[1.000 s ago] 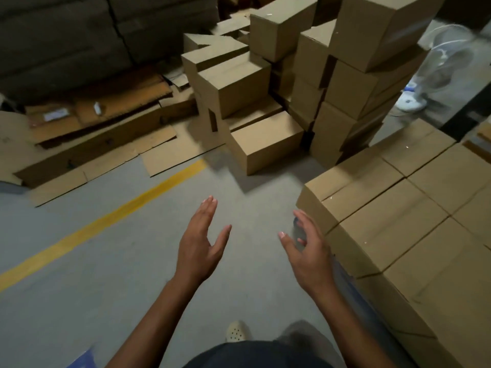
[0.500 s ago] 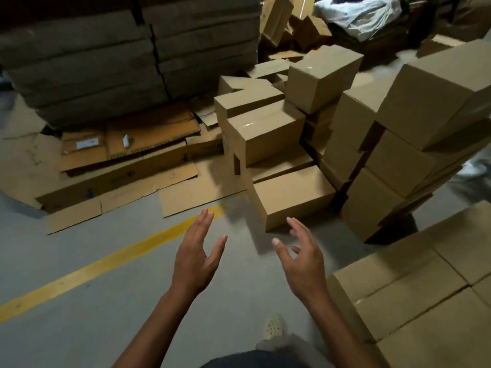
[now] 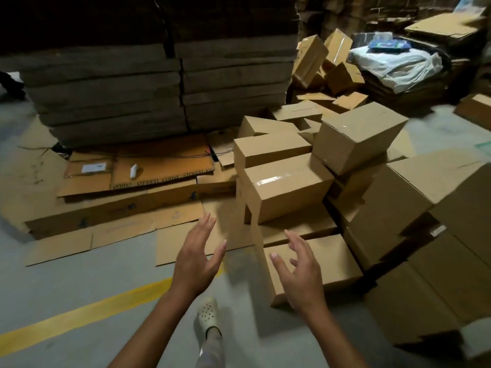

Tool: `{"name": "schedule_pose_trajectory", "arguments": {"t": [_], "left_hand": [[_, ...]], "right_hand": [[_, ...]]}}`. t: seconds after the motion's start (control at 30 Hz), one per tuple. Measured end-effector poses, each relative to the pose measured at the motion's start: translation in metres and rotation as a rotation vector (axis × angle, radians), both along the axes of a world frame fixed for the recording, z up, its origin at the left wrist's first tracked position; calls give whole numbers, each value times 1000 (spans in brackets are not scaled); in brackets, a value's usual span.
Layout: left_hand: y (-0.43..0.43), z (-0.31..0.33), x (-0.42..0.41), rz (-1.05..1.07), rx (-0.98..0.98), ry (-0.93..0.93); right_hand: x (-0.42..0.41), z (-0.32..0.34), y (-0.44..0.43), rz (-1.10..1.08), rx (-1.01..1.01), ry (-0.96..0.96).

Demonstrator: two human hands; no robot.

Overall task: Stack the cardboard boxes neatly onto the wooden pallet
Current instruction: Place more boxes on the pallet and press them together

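Walked in toward the loose pile since a second ago. The neat stack at the near right has slid out of view.

- Left hand and right hand: raised, fingers spread, well apart, holding nothing, touching nothing.
- Right hand hangs in front of the low box on the floor at the pile's near edge.
- Taped box sits higher, just beyond it, resting on others.
- Shoe mid-step past the yellow line; flat cardboard sheets far left.
- Pallet not in view. The dim boxes at the right edge may be on it, cannot tell.

Judgement: this is the reach for the next box, probably the low or the taped one. No lift yet.
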State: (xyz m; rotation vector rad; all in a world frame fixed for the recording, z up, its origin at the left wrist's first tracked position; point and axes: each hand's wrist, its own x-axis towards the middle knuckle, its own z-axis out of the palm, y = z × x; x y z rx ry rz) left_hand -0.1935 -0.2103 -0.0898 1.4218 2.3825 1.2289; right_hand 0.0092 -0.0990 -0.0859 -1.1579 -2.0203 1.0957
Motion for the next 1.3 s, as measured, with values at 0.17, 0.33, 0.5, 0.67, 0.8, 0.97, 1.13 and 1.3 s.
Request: {"name": "schedule_pose_trajectory", "arguments": {"t": [0.17,0.33,0.5,0.67,0.8,0.97,1.13,1.3], "left_hand": [[102,-4,-102,-55,-27,33],[202,13,-197,-104,-106,72],[299,19,-257,-194,-149,73],[405,-1,-294,-246,-222,-63],[485,-31,-313,-189,-288,-416],[571,-68,-333,-212,-423,-634],[639,-121,-348,-183,-578,-849],[679,-199,-365,-147,-799,-895]], "right_hand": [[-98,-3,92,-21,24,-15],[-188,16,176,-50,6,10],[-243,15,254,-137,-38,2],[-274,-24,336,-284,-229,27],[-287,-65,400,-417,-459,108],[-292,-104,452,-635,-718,239],[-289,-151,480,-907,-943,328],[-297,-215,484,-1129,-1084,323]]}}
